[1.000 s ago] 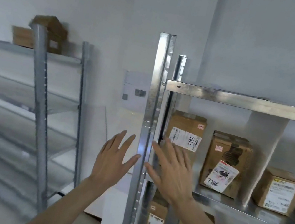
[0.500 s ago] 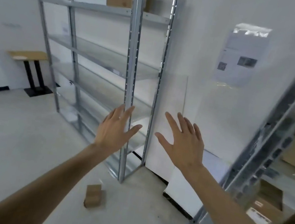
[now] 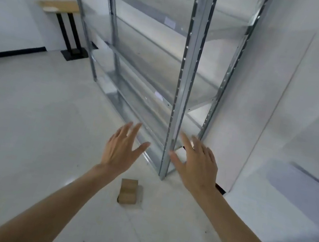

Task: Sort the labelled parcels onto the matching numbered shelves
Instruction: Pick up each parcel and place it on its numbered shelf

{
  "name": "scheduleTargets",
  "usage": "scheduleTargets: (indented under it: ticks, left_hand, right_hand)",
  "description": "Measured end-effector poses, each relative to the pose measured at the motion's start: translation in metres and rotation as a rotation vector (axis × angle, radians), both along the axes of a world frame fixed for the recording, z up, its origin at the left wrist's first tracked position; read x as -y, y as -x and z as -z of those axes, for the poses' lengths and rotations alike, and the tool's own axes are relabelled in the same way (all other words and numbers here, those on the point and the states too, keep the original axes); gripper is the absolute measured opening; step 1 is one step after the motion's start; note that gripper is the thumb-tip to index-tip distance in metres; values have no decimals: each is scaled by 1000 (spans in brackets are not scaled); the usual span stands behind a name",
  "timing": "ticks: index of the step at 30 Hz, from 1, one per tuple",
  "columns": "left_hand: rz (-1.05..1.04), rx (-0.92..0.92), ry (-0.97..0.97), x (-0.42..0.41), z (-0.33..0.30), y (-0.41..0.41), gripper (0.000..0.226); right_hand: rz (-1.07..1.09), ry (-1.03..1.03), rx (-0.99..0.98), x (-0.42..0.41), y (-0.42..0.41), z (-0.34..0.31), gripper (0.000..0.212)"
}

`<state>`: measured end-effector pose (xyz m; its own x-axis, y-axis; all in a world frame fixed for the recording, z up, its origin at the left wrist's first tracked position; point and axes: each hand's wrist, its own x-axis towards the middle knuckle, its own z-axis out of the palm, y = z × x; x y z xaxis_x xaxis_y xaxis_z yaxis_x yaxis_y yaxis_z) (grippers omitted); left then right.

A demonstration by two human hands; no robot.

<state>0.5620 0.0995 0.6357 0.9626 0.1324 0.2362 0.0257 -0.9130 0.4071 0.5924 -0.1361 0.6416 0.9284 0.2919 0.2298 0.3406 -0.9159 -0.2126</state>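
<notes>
Hands spread, fingers wide, holding nothing: our left hand point(image 3: 122, 150) and right hand point(image 3: 195, 165) reach toward small brown cardboard parcel point(image 3: 128, 191) on floor, probably next pick.

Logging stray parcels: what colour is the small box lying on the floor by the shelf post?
Plain brown small cardboard box; the head view shows it.

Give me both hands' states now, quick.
Left hand: open, fingers spread, holding nothing.
Right hand: open, fingers spread, holding nothing.
</notes>
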Motion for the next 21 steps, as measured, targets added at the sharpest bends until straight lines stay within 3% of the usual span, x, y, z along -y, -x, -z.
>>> scheduleTargets:
  ticks: [5,13,21]
  left_hand:
    - [-111,-192,16,-55,165,-70,75]
    - [-179,-437,28,-130,457,-119,71]
    - [-152,-573,39,-163,723,-159,76]
  right_hand:
    - [-33,-14,-199,-45,-78,174,70]
    - [-28,59,-529,-113,-132,460,71]
    - [20,27,-652,-188,-184,724,73]
